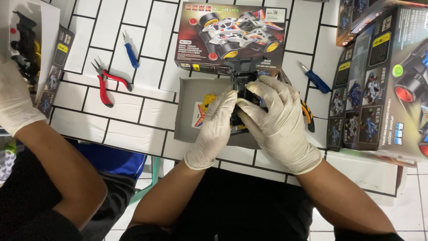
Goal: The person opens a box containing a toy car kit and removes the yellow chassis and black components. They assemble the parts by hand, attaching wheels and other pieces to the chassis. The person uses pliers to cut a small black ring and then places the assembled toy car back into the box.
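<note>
A black plastic toy-car chassis (243, 82) is held over a grey cardboard tray (186, 111) on the white tiled table. My left hand (216, 127), in a white glove, grips its near left side. My right hand (276, 118), also gloved, wraps over its right side and top. Most of the chassis is hidden under my fingers. Yellow parts and a sticker sheet (201, 111) lie in the tray beside my left hand.
A toy-car kit box (232, 35) stands behind the tray. Red-handled pliers (106, 85) and a blue screwdriver (131, 53) lie left; another blue screwdriver (315, 79) lies right. Stacked kit boxes (383, 85) fill the right side. Another person's gloved hand (15, 98) holds black parts at the far left.
</note>
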